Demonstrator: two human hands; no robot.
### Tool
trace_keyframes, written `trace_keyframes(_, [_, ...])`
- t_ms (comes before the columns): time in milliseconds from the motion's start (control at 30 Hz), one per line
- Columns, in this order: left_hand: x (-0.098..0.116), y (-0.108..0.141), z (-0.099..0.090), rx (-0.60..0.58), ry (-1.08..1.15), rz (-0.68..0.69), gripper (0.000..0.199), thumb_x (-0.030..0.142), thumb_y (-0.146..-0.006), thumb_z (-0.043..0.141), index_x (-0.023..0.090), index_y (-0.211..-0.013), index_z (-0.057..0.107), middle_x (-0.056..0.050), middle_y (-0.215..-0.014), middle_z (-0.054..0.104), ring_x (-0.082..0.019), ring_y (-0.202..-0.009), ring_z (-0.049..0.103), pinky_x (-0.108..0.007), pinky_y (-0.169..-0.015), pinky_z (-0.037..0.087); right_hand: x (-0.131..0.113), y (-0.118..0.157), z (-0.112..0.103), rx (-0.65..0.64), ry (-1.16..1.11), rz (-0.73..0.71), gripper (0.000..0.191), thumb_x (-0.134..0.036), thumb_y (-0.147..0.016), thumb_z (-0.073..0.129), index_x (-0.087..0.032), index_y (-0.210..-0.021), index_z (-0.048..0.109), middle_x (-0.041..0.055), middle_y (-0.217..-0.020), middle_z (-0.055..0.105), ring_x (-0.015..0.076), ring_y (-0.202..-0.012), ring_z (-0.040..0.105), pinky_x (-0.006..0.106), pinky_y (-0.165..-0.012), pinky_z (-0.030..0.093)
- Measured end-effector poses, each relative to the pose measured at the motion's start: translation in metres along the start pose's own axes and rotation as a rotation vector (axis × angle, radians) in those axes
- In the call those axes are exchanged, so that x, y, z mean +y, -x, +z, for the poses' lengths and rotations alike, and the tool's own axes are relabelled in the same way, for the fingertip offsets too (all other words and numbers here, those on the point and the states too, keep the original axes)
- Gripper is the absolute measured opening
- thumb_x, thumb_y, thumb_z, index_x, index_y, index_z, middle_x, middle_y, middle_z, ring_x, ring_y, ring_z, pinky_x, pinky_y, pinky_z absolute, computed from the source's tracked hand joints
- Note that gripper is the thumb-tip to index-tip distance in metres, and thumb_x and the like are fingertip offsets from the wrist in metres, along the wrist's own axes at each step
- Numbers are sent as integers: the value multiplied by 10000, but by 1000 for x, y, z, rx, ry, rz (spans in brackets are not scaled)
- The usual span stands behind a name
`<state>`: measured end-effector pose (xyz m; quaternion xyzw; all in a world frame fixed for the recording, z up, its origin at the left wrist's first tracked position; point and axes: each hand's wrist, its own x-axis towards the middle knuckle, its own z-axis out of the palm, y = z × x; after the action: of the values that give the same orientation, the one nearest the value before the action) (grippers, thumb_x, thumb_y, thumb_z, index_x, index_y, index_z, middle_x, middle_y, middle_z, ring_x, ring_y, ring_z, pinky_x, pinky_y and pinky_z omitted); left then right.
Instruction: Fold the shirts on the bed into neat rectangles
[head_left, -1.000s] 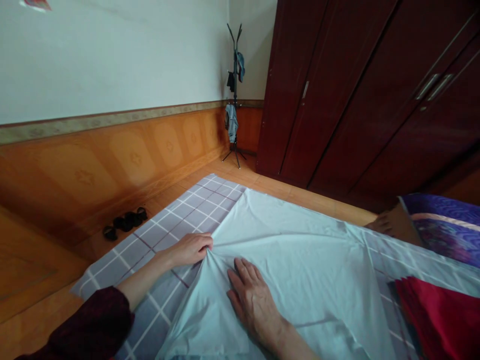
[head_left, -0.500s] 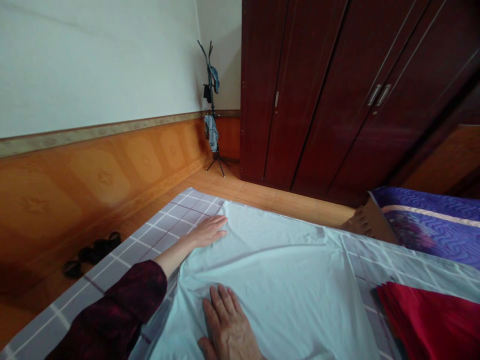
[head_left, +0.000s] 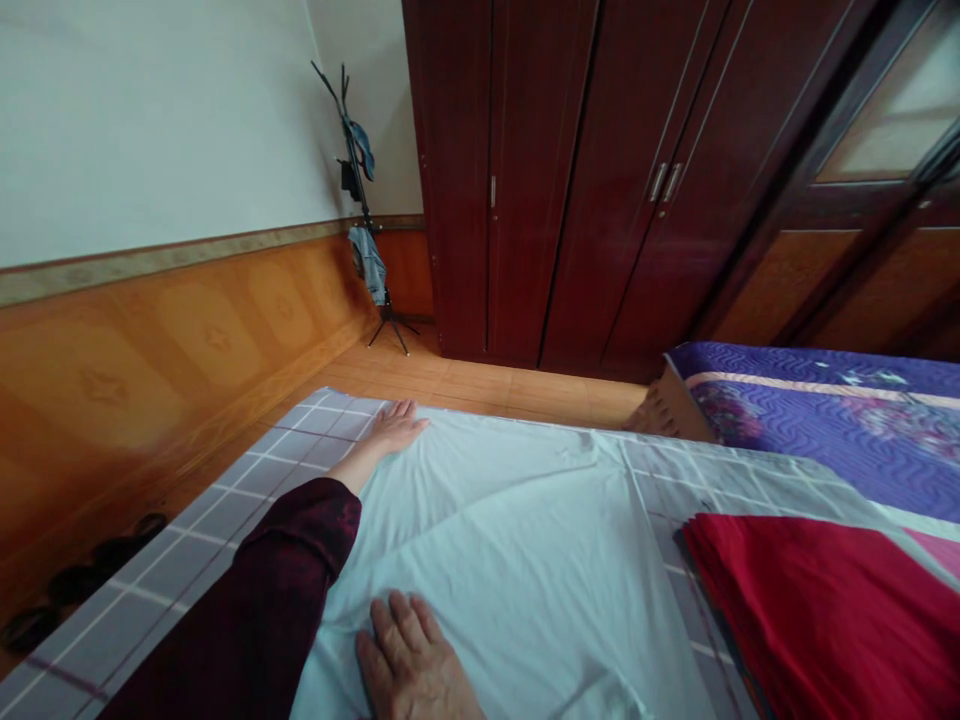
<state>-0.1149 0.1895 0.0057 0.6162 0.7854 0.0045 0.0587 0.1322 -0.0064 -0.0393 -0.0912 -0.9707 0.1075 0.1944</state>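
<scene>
A pale mint-green cloth lies spread over a grey checked bed sheet, with soft creases across its middle. At its far left corner, my left hand rests flat, palm down, with the fingers stretched toward the far edge. Nearer to me, my right hand presses flat on the cloth, fingers extended and holding nothing. Its wrist is cut off by the bottom of the view. What kind of cloth it is, I cannot tell.
A folded red cloth lies to the right on the sheet. Beyond stand a dark red wardrobe and a coat rack with clothes. A purple-covered bed is at far right; dark shoes sit on the floor at left.
My left hand has slid farther toward the cloth's far left corner. The right hand stays flat on the cloth. The view has turned to the right.
</scene>
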Motion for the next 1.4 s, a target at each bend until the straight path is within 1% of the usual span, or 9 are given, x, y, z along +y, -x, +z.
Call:
trace_keyframes(133, [14,1,3,2,-16,84,691,568,-927,185,182,-1498,131,-88,-1562,85,-280,-1434,29,-522,-1116,67,-1,-2,2,-1,46,-17,630,-574,-853,500,-133,-1302,478,163,-1367,489,324,-1226,482,473,-969,450])
trace_keyframes(267, [21,0,6,-36,-25,110,665,545,-937,152,190,-1499,133,-83,-1556,122,-270,-1431,89,-519,-1111,112,-3,-2,4,38,102,-11,641,-615,-859,455,-133,-1280,494,149,-1357,504,312,-1230,478,457,-952,470])
trace_keyframes(467, [28,-8,1,-15,-36,116,640,522,-942,167,208,-1499,140,-73,-1551,163,-283,-1426,113,-533,-1109,122,-1,-5,19,124,210,7,321,-321,-943,412,-205,-1210,548,64,-1309,565,242,-1178,536,406,-911,507])
trace_keyframes(567, [46,-4,-1,29,-40,126,635,488,-952,153,177,-1503,105,-112,-1553,129,-323,-1424,87,-594,-1088,97,-1,-9,21,123,200,29,297,-355,-950,393,-252,-1158,578,16,-1284,589,208,-1141,567,376,-892,520])
trace_keyframes(733, [86,13,8,20,-44,340,614,545,-938,247,280,-1488,178,-15,-1562,132,-238,-1435,70,-462,-1135,82,-1,-12,16,72,124,84,276,-344,-944,400,-284,-1117,608,-16,-1232,626,187,-1106,587,360,-874,525])
trace_keyframes(833, [100,13,12,14,-38,355,623,549,-939,239,254,-1486,197,-56,-1556,156,-272,-1429,104,-504,-1122,94,0,-10,14,52,105,82,275,-341,-944,398,-364,-1149,579,-82,-1284,585,164,-1150,555,363,-896,513])
trace_keyframes(1033, [123,7,5,18,-7,400,619,524,-954,214,231,-1496,150,-84,-1554,163,-295,-1427,99,-550,-1111,85,2,-12,15,5,86,58,356,-362,-917,460,-205,-1222,555,19,-1298,579,206,-1159,547,345,-859,534])
trace_keyframes(1200, [156,32,8,-1,16,601,633,583,-940,237,298,-1494,124,-3,-1570,89,-234,-1438,27,-469,-1145,37,-4,-12,13,43,50,131,390,-366,-912,482,-279,-1292,482,-2,-1338,541,196,-1199,505,369,-924,494])
trace_keyframes(1400, [167,49,10,-44,41,667,656,610,-935,224,271,-1492,150,-36,-1562,143,-250,-1434,61,-495,-1140,56,-5,-8,-10,53,32,15,606,-516,-864,508,-122,-1320,442,94,-1380,486,269,-1234,442,412,-956,469])
